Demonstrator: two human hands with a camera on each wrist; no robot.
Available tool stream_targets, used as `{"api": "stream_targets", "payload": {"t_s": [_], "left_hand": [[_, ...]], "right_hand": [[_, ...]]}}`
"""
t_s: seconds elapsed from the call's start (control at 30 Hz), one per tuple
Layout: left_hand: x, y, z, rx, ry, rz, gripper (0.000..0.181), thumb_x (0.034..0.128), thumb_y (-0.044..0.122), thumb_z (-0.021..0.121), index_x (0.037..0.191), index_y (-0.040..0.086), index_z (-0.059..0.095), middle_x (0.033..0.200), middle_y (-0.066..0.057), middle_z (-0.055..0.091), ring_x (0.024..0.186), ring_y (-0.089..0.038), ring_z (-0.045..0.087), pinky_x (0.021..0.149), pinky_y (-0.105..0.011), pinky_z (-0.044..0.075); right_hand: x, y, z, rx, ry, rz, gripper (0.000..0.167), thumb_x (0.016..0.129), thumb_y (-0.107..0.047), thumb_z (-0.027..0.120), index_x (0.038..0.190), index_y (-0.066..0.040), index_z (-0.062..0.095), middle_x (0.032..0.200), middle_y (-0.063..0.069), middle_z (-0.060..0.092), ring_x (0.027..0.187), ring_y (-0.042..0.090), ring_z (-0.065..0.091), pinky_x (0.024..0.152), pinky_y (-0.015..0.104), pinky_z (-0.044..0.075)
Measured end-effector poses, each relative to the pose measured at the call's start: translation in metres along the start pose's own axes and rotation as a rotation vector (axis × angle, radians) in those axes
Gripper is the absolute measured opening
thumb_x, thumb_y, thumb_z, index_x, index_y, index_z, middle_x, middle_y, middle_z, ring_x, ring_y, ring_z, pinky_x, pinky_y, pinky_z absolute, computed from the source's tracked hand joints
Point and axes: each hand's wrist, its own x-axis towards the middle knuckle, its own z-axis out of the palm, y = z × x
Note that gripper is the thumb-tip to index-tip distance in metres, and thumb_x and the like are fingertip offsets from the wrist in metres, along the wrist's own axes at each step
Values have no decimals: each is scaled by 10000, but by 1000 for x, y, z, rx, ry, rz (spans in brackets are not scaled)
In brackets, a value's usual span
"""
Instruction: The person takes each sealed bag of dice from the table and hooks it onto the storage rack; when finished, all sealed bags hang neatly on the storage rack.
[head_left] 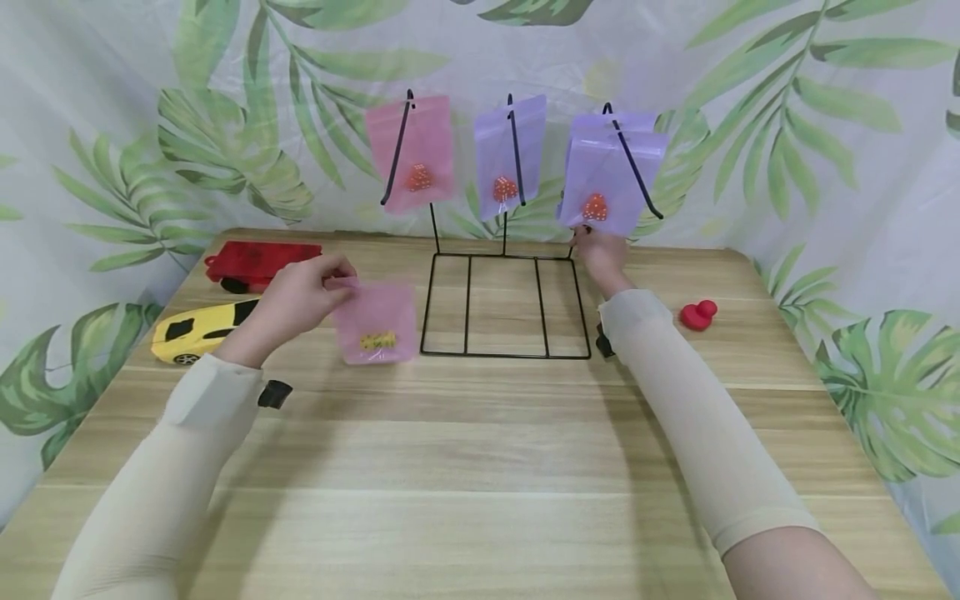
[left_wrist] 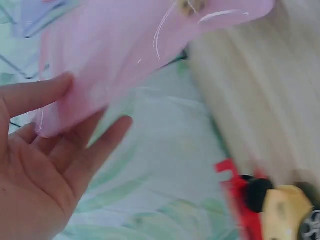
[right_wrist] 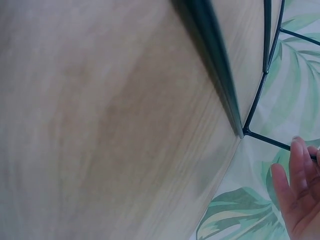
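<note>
My left hand [head_left: 303, 296] pinches the top edge of a small pink zip bag [head_left: 375, 304], which hangs over the table left of a black wire rack [head_left: 467, 308]. Yellow dice [head_left: 377, 341] show inside the bag. The left wrist view has the thumb on the pink film and fingers behind it. My right hand [head_left: 602, 252] holds the rack's right upright, below the bags; in the right wrist view its fingers [right_wrist: 298, 162] are at the wire. From the rack's arms hang a pink bag [head_left: 431, 133], a purple bag [head_left: 491, 150] and overlapping purple bags [head_left: 585, 171], with orange-red dice visible in them.
A red toy car [head_left: 262, 261] and a yellow toy car [head_left: 197, 329] stand at the left. Beyond my right arm lies a small red knobbed object [head_left: 699, 315]. A leaf-patterned cloth [head_left: 480, 50] hangs behind the wooden table [head_left: 465, 467].
</note>
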Motion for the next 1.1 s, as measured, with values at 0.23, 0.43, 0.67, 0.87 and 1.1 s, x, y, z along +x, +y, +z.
{"api": "stream_targets", "payload": {"t_s": [0.23,0.43,0.67,0.87,1.1], "left_hand": [[-15,35,-20,-265,318,94,135,928,174,708,999,59,699,781,61,648,614,-104,527,526,-194,423],[-22,60,-37,-651,438,235,59,887,56,730,940,78,742,787,97,657,641,-55,555,569,-151,460],[-27,86,-37,-797,470,344,79,868,-20,721,902,48,742,749,34,657,598,-82,543,535,-167,455],[-17,90,-31,-768,445,319,50,884,46,728,906,91,732,720,40,635,558,-76,522,491,-166,449],[-4,81,-28,-735,425,233,49,899,128,729,919,84,735,783,47,673,666,-80,597,573,-167,511]], "right_hand": [[1,1,-1,-23,5,1,319,1035,-332,500,1136,-118,714,1033,56,758,786,175,649,656,280,418],[-2,0,0,24,1,-11,292,1033,-300,508,1179,-116,681,1052,73,748,831,185,657,655,280,435],[-3,-1,1,68,6,19,271,1013,-231,508,1167,-102,690,1052,73,739,883,191,682,638,252,464],[-3,-1,1,11,18,10,299,1031,-309,517,1161,-116,705,1034,69,755,826,185,668,663,276,442],[-4,-1,1,17,16,-28,310,1030,-312,517,1135,-94,711,1033,84,744,824,202,653,753,327,464]]}}
